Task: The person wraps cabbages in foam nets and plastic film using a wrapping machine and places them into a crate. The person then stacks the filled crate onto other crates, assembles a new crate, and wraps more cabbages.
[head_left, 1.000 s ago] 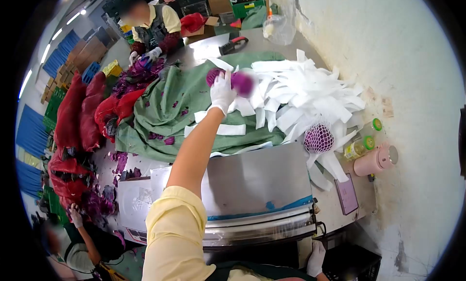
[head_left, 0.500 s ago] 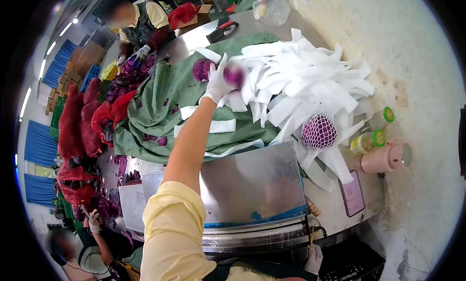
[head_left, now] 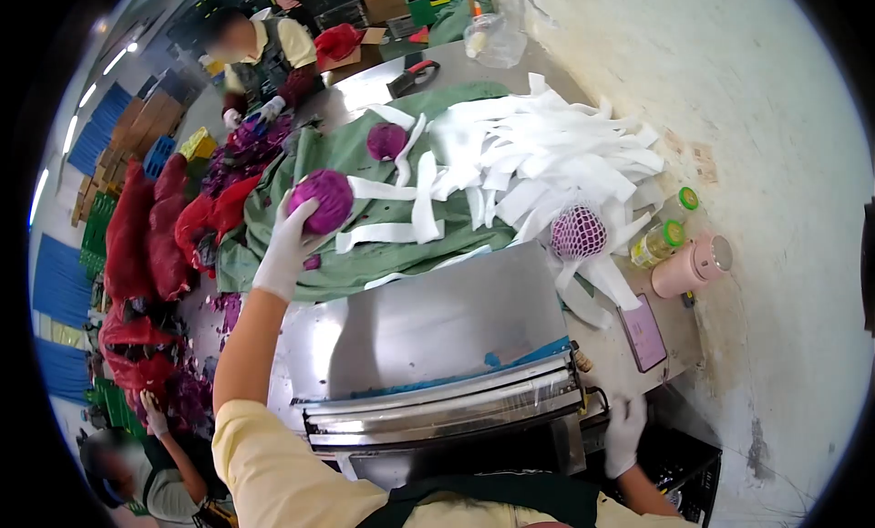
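Note:
My left hand [head_left: 285, 245], in a white glove, is closed around the side of a purple cabbage [head_left: 326, 201] above the green cloth [head_left: 365, 168]. A smaller-looking purple cabbage [head_left: 387, 142] rests farther back on that cloth. Beside the held cabbage, white foam strips [head_left: 389, 231] lie loose. My right hand [head_left: 625, 437], also gloved, is low at the table's front right edge by a black crate [head_left: 697, 464]; its fingers stretch upward with nothing visible in them. Another cabbage [head_left: 579, 232] sits in white foam netting on the right.
A metal-topped machine [head_left: 437, 327] stands nearest me. White strips [head_left: 556, 145] are heaped by the wall, near jars [head_left: 658, 243], a pink flask [head_left: 691, 265] and a phone [head_left: 643, 333]. Red sacks [head_left: 137, 236] line the left. Two co-workers [head_left: 269, 54] [head_left: 169, 478] are at the left side.
My left hand has moved left and nearer, bringing a cabbage away from the strip heap. My right hand has shifted right and come further into view. The head view has shifted slightly.

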Motion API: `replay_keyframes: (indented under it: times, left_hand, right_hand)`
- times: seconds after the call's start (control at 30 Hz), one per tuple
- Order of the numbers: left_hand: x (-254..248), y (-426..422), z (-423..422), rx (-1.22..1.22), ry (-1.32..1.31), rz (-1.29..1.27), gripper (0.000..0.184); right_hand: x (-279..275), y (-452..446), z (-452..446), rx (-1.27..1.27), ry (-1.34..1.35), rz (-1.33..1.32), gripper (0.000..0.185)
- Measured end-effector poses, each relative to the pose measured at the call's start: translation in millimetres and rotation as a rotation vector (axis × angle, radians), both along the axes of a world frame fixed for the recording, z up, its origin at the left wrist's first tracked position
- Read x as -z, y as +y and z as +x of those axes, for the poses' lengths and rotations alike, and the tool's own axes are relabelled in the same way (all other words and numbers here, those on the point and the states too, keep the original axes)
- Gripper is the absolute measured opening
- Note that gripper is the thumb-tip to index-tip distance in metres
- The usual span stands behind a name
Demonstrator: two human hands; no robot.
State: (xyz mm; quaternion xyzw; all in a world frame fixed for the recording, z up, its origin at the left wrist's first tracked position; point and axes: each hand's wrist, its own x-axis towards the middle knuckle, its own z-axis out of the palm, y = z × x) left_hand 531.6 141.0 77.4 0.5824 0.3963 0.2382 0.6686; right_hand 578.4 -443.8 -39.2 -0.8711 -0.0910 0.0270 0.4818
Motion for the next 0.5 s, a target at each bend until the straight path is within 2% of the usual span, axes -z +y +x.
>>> replay_keyframes:
  times: [0.03,0.1,0.13,0.17,0.2,0.23,0.27,0.3,0.33,0.37,0.4,0.43,0.47,0.5]
  left_hand:
    - [-10.7,-3.5,-29.5,-0.083,0.097,0.009,0.078]
    - [-4.7,4.9,-94.9,-0.025,-0.017,0.002,0.07]
    - [5.9,7.6,-137.0,-0.096,0.013,0.003,0.07]
    - [-5.6,-16.8,-156.7,-0.282,0.1,-0.003,0.071]
    - [-1.8,-25.1,-188.3,-0.357,0.144,0.039,0.075]
    - [3.3,-39.9,-208.7,-0.454,0.144,0.097,0.075]
    - [9.0,-49.6,-225.4,-0.551,0.145,0.156,0.075]
    - [39.6,-41.0,-263.4,-0.56,0.125,0.304,0.074]
    - [67.1,-33.4,-305.6,-0.565,0.114,0.453,0.073]
    - [63.2,-48.9,-312.8,-0.556,0.112,0.559,0.071]
    - [68.4,-65.1,-333.9,-0.643,0.22,0.652,0.072]
    - [65.2,-84.3,-344.4,-0.673,0.229,0.776,0.074]
    - [69.6,-94.2,-360.2,-0.701,0.258,0.892,0.075]
    - [90.5,-92.2,-378.3,-0.71,0.183,0.854,0.079]
  right_hand:
    - [-22.0,9.8,21.3,-0.025,-0.051,-0.014,0.015]
    - [-46.6,31.5,72.9,-0.119,-0.164,0.045,0.016]
    - [-59.8,51.7,98.6,-0.191,-0.344,-0.05,0.014]
    - [-56.3,62.2,128.3,-0.29,-0.397,-0.103,0.018]
    - [-59.5,89.4,152.4,-0.292,-0.454,-0.035,0.019]
    - [-48.1,113.4,186.7,-0.289,-0.543,-0.112,0.022]
    - [-45.9,134.5,215.4,-0.303,-0.509,-0.164,0.024]
    - [-42.0,163.1,238.8,-0.358,-0.471,-0.2,0.027]
    - [-37.6,186.0,259.1,-0.346,-0.609,-0.449,0.03]
    - [-26.8,200.7,279.2,-0.322,-0.758,-0.691,0.033]
    - [5.3,217.7,317.1,-0.331,-0.943,-0.468,0.042]
    - [14.3,228.5,327.5,-0.368,-0.928,-0.469,0.052]
    - [3.5,242.6,325.1,-0.346,-0.637,-0.812,0.056]
    - [-11.9,243.9,310.6,-0.342,-0.54,-0.843,0.053]
